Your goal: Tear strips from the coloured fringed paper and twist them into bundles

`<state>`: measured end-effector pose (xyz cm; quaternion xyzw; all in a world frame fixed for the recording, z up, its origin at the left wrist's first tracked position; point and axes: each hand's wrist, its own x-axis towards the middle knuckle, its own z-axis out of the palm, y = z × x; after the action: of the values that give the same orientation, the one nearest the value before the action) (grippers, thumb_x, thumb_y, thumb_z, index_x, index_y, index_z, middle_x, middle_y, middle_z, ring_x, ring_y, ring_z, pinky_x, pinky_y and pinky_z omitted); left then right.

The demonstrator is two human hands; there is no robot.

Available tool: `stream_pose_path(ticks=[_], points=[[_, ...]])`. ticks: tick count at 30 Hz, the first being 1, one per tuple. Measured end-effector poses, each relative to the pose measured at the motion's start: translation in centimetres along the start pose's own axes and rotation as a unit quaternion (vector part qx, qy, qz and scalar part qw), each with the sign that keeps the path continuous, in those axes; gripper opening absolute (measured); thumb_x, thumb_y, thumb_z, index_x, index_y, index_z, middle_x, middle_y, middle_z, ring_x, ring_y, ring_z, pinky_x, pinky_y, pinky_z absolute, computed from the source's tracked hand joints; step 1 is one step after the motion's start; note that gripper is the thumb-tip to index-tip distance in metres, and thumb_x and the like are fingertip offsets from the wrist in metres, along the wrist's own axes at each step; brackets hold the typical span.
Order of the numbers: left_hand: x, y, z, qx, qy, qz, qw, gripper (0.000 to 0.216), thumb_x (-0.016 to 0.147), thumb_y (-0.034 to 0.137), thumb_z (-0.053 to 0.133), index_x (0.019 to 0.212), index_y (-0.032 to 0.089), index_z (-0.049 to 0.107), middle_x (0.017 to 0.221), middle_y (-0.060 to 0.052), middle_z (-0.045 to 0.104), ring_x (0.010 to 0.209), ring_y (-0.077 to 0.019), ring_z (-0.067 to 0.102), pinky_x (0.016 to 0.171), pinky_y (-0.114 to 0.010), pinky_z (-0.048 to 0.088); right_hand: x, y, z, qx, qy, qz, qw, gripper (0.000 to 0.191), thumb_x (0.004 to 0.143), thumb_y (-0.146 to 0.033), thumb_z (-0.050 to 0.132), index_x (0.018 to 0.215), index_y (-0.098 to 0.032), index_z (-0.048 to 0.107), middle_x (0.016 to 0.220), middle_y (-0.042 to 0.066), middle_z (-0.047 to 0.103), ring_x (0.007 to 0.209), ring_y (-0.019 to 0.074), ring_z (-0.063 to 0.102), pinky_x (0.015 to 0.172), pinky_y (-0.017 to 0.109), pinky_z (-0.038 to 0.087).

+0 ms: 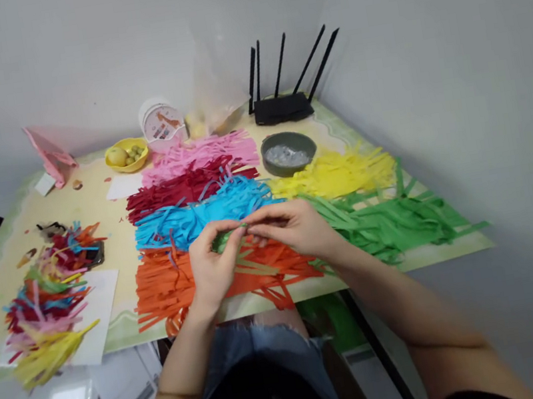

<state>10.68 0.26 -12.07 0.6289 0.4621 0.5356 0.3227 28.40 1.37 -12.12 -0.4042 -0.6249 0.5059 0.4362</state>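
My left hand (212,267) and my right hand (296,227) meet over the table's middle, both pinching a green paper strip (226,237) between fingertips. Under them lies a heap of orange paper strips (168,284). Behind it are heaps of blue strips (198,215), dark red strips (179,190) and pink strips (203,154). To the right lie green strips (392,223) and yellow strips (338,173).
A pile of mixed coloured finished pieces (45,302) lies at the left on white paper. At the back stand a grey bowl (288,153), a black router (282,108), a yellow fruit bowl (127,155) and a round tub (162,123). The wall is close on the right.
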Motion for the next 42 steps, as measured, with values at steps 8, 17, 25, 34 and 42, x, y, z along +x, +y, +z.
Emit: stream_pose_path(ticks=[8,17,25,34,42], points=[[-2.6,1.9,-1.7,0.0,-0.046,-0.016,0.999,0.01,0.083,0.027,0.073,0.079,0.018,0.075,0.08,-0.004,0.077,0.074,-0.016,0.071,0.074,-0.026,0.054,-2.9,-2.2,1.2,-0.069,0.01,-0.035,0.997,0.02,0.084,-0.032,0.07,0.093,-0.018,0.081,0.072,0.003,0.077,0.059,0.0148,0.072,0.06,0.024,0.06],[-3.9,1.9,-2.5,-0.093,-0.104,-0.076,0.987,0.016,0.077,0.034,0.08,0.076,0.018,0.078,0.079,-0.005,0.078,0.075,-0.0189,0.071,0.075,-0.029,0.056,-4.9,-2.7,2.4,-0.011,0.03,-0.001,0.999,0.025,0.077,-0.041,0.079,0.085,-0.018,0.075,0.078,0.003,0.076,0.055,0.0132,0.069,0.054,0.024,0.059],[-5.8,1.5,-2.2,-0.182,-0.066,-0.092,0.977,0.021,0.075,0.034,0.082,0.083,0.017,0.071,0.086,-0.005,0.075,0.081,-0.0167,0.072,0.08,-0.028,0.057,-5.5,-1.9,4.3,0.089,0.049,0.014,0.995,0.037,0.072,-0.049,0.082,0.082,-0.017,0.067,0.062,-0.004,0.063,0.04,0.0075,0.055,0.039,0.021,0.05],[-7.7,1.2,-2.9,-0.16,-0.019,-0.109,0.981,0.029,0.077,0.038,0.081,0.087,0.017,0.064,0.084,-0.004,0.071,0.083,-0.0176,0.073,0.077,-0.026,0.055,-6.2,-1.9,5.7,0.035,0.052,0.006,0.998,0.036,0.074,-0.05,0.079,0.084,-0.016,0.072,0.063,-0.002,0.066,0.037,0.0067,0.052,0.037,0.019,0.042],[-8.3,0.1,-4.8,-0.247,-0.103,-0.172,0.948,0.037,0.069,0.05,0.084,0.078,0.016,0.072,0.077,-0.005,0.075,0.072,-0.0168,0.07,0.072,-0.028,0.054,-6.7,-3.2,7.2,-0.043,0.063,-0.04,0.996,0.019,0.077,-0.04,0.079,0.076,-0.021,0.078,0.07,0.002,0.073,0.042,0.0085,0.055,0.039,0.021,0.045]])
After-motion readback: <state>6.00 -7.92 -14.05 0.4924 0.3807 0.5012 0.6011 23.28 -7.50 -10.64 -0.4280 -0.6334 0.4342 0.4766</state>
